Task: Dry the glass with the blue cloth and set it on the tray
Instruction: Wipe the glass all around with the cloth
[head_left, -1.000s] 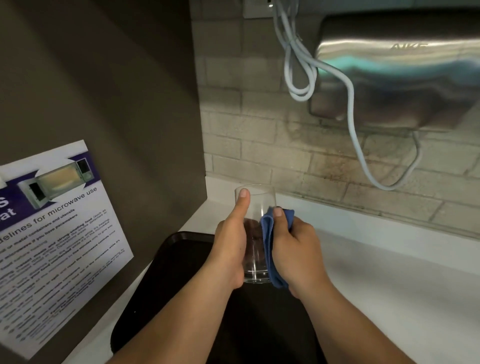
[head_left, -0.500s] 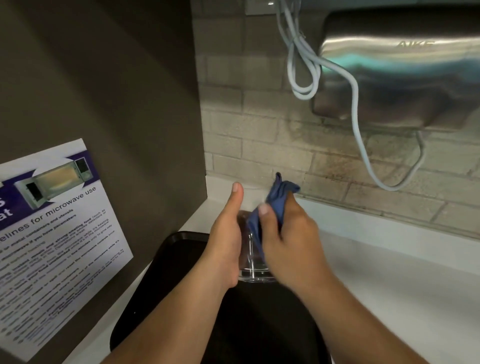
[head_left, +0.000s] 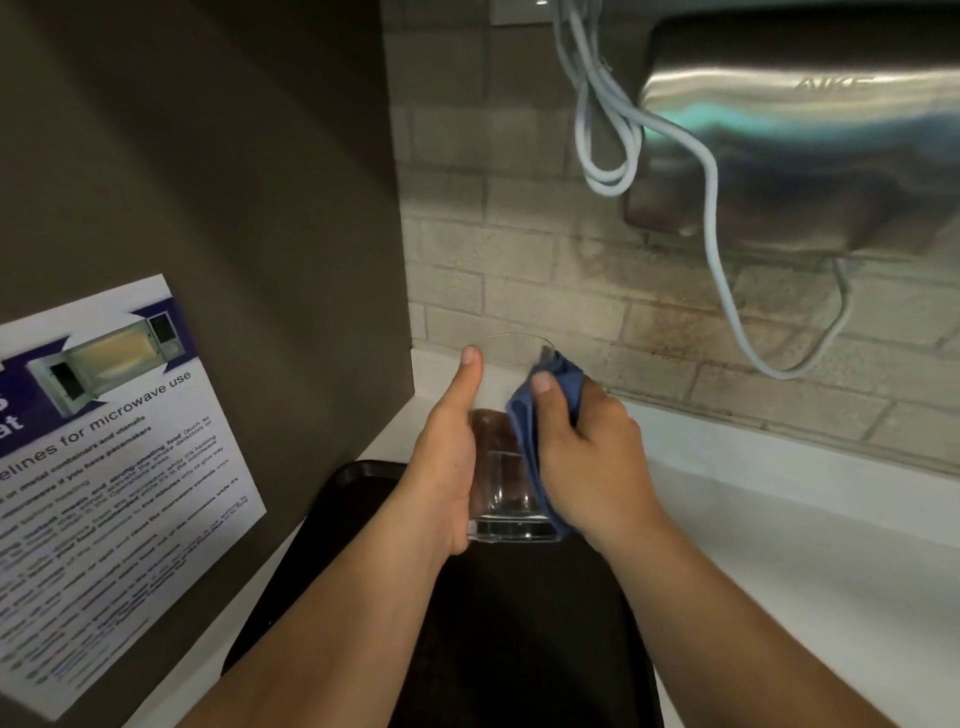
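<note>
The glass (head_left: 511, 441) stands upright in the air between my palms, over the far end of the tray (head_left: 358, 499), not yet set down. My left hand (head_left: 449, 457) wraps its side from nine o'clock, thumb pointing up to the rim, gripping it firmly. My right hand (head_left: 587, 452) is clenched on the blue cloth (head_left: 540, 410) and presses it against the wall of the glass at three o'clock, the cloth running from near the rim down to the base.

I judge this to be the drying step, with the outside being rubbed. The next move calls for turning the glass under the cloth to reach the far side, perhaps wiping inside as well, then lowering it straight down onto the tray at six o'clock.

The glass looks empty, though I cannot tell whether drops remain. What shows of the dark tray, lying on the white bench (head_left: 779, 545), holds nothing.
</note>
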